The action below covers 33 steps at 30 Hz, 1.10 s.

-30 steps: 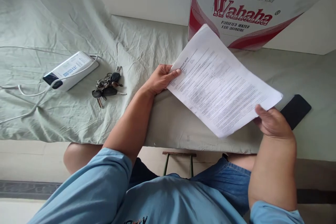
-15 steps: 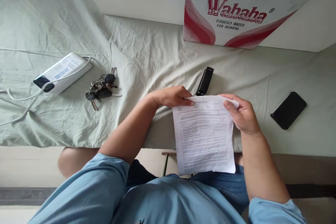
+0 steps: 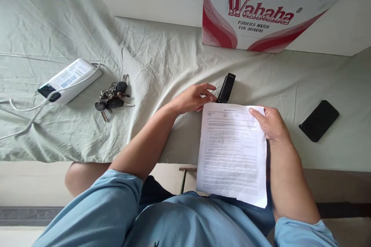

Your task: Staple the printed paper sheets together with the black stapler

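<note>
**Hands on a printed sheet, beside a black stapler**

Our right hand [image 3: 271, 123] pinches the upper right corner of a printed paper sheet [image 3: 232, 150], which lies on the green cloth [image 3: 162, 58] and overhangs its near edge above our lap. Our left hand [image 3: 194, 98] holds nothing, its loose fingers spread, fingertips just beside a black stapler [image 3: 226, 88] at the sheet's top edge. Keys [image 3: 111, 98] and a white power bank [image 3: 69, 80] lie well left; a black phone [image 3: 319, 120] lies right; a Wahaha box [image 3: 261, 11] stands behind.

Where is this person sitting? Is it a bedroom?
Probably a bedroom or dorm: the wrinkled green sheet looks like a bed. On it lie keys, a black phone and a Wahaha water box.
</note>
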Each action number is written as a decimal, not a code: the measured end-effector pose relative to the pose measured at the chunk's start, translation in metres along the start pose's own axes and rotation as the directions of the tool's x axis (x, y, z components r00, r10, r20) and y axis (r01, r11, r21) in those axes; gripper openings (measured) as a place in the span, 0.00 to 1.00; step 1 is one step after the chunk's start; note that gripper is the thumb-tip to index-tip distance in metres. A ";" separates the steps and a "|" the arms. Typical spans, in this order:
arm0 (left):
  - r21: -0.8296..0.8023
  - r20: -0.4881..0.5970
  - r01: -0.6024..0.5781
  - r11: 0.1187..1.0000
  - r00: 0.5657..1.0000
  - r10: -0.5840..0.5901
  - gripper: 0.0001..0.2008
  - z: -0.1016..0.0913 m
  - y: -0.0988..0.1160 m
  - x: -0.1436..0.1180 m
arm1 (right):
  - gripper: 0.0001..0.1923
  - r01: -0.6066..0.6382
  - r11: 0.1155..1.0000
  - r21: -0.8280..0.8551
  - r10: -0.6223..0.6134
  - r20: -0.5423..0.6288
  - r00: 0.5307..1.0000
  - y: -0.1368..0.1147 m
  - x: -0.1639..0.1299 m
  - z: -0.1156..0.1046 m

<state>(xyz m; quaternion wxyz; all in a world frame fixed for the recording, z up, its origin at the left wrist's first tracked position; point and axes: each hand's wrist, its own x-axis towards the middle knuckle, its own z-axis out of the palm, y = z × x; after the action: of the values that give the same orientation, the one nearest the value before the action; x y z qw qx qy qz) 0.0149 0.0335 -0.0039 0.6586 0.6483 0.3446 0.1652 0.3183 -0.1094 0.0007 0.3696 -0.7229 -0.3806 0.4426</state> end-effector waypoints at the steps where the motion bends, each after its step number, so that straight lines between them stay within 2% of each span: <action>1: 0.009 0.022 0.008 1.000 1.000 -0.008 0.27 0.001 0.000 0.000 | 0.25 -0.001 1.000 -0.001 0.001 -0.008 1.000 0.000 0.001 -0.001; 3: 0.037 0.048 0.027 0.999 0.998 -0.029 0.28 0.003 -0.001 0.002 | 0.25 0.001 1.000 0.001 -0.001 -0.017 1.000 0.001 0.002 -0.004; 5: 0.074 0.029 0.033 0.997 0.999 -0.035 0.27 0.006 -0.003 0.004 | 0.25 0.004 1.000 0.001 -0.004 -0.028 1.000 0.002 0.004 -0.009; 10: 0.253 -0.132 -0.012 0.967 0.990 0.047 0.21 0.016 -0.011 0.009 | 0.23 0.001 1.000 0.018 0.001 -0.076 0.997 0.007 0.008 -0.020; 12: 0.319 -0.195 -0.077 0.945 0.970 0.145 0.23 0.019 -0.016 0.009 | 0.23 -0.001 1.000 0.004 0.001 -0.093 0.996 0.009 0.010 -0.023; 14: 0.402 -0.224 -0.186 0.897 0.930 0.293 0.28 0.022 -0.021 0.009 | 0.24 -0.005 1.000 -0.008 0.004 -0.095 0.995 0.012 0.011 -0.025; 17: 0.559 -0.172 -0.328 0.762 0.852 0.494 0.31 0.022 -0.030 0.009 | 0.24 0.012 1.000 -0.015 -0.013 -0.074 0.997 0.016 0.013 -0.027; 19: 0.619 -0.108 -0.372 0.692 0.832 0.544 0.31 0.021 -0.034 0.011 | 0.23 0.029 0.999 -0.018 -0.031 -0.065 0.997 0.017 0.014 -0.028; 22: 0.657 -0.052 -0.377 0.653 0.841 0.539 0.30 0.020 -0.039 0.013 | 0.23 0.028 0.999 -0.022 -0.029 -0.069 0.997 0.018 0.014 -0.029; 25: 0.683 -0.055 -0.339 0.647 0.859 0.508 0.29 0.023 -0.041 0.013 | 0.24 0.034 0.999 -0.021 -0.036 -0.082 0.996 0.015 0.012 -0.028; 30: 0.633 -0.106 -0.298 0.715 0.881 0.462 0.26 0.028 -0.045 0.015 | 0.22 0.050 0.999 0.009 -0.048 -0.092 0.995 0.007 0.007 -0.024; 33: 0.521 -0.111 -0.384 0.763 0.855 0.506 0.24 0.025 -0.047 0.018 | 0.24 0.023 0.999 0.040 -0.021 -0.060 0.998 0.003 0.004 -0.023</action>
<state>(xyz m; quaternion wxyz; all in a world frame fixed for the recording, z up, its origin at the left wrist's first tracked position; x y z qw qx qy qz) 0.0340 0.0220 -0.0555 0.3700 0.8287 0.2879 0.3058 0.3416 -0.1113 0.0045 0.4000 -0.7239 -0.3684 0.4245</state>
